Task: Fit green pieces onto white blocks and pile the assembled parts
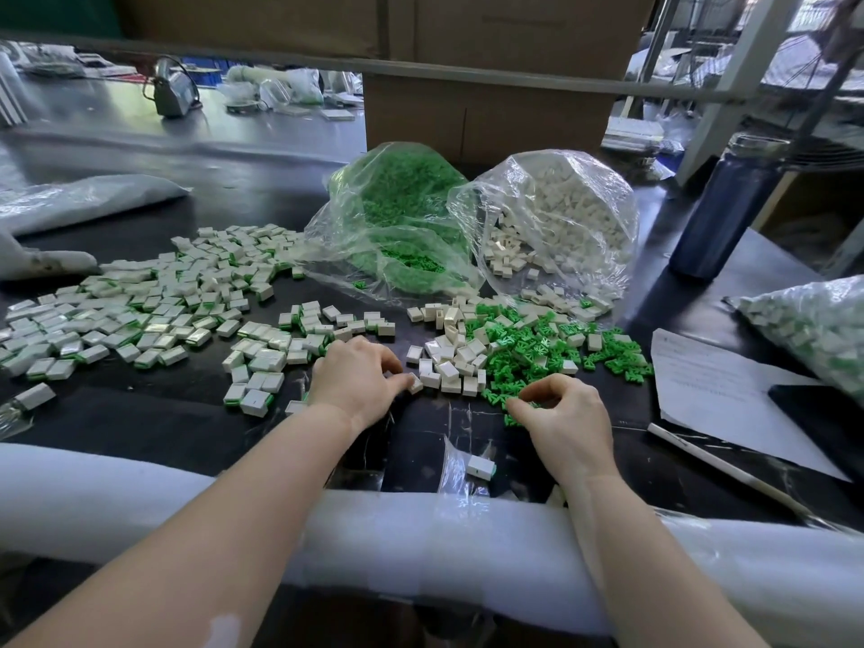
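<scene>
The left hand (pixel 356 376) pinches a white block (pixel 415 382) at its fingers' tips, beside the loose blocks (pixel 451 362). The right hand (pixel 563 409) has its fingers curled on green pieces (pixel 537 353) on the table (pixel 154 413). Assembled parts (pixel 140 301) lie well left of the left fingers.

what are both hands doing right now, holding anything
Left hand: pinches a white block.
Right hand: fingers curled, pinching a green piece.
</scene>
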Demonstrator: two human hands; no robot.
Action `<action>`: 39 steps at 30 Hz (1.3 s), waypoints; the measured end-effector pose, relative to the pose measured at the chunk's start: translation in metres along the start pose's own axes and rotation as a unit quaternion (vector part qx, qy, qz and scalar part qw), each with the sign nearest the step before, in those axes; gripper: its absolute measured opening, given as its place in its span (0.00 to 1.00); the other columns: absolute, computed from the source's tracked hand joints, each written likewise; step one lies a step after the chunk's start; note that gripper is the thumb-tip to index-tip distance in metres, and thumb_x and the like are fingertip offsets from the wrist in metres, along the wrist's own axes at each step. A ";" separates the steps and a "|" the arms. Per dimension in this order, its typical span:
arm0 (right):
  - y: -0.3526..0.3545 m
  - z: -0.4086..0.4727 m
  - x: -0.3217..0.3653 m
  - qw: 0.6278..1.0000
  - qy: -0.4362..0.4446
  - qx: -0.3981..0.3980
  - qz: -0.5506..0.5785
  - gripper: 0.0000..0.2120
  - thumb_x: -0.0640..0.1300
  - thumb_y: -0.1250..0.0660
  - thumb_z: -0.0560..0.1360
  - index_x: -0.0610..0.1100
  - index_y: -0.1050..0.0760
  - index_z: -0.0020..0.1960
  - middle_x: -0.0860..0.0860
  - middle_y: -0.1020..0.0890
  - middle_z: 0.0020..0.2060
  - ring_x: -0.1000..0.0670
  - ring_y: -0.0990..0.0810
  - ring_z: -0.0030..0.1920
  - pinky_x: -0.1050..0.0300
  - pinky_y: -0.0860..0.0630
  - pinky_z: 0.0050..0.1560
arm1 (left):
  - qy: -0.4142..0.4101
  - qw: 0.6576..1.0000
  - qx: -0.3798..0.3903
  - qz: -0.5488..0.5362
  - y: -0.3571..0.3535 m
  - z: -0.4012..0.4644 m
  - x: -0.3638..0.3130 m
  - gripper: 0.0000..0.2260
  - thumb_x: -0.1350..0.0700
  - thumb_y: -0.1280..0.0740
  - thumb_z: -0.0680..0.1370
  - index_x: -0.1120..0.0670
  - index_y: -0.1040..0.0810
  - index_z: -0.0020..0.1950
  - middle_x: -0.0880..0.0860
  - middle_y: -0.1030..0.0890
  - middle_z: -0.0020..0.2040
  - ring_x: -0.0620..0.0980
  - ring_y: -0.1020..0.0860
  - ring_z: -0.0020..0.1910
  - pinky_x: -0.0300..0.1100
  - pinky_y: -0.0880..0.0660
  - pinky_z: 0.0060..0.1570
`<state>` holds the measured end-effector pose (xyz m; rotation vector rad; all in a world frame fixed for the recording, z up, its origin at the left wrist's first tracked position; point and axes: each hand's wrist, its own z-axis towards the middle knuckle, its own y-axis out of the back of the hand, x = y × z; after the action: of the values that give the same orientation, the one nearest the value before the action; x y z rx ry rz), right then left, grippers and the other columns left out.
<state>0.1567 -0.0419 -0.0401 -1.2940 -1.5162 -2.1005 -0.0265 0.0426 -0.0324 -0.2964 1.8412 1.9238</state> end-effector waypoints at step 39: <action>-0.007 -0.004 -0.003 0.984 0.120 -0.010 -0.130 0.08 0.50 0.34 0.76 0.46 0.22 0.46 0.52 0.22 0.42 0.50 0.25 0.47 0.55 0.33 0.52 | -0.108 0.993 0.031 -0.024 0.002 -0.010 0.000 0.07 0.47 0.26 0.69 0.46 0.23 0.40 0.43 0.27 0.44 0.46 0.29 0.51 0.46 0.32 0.58</action>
<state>0.1523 -0.0430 -0.0467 -0.8468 -1.6314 -2.3340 -0.0287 0.0330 -0.0318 -0.1054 1.7329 1.7863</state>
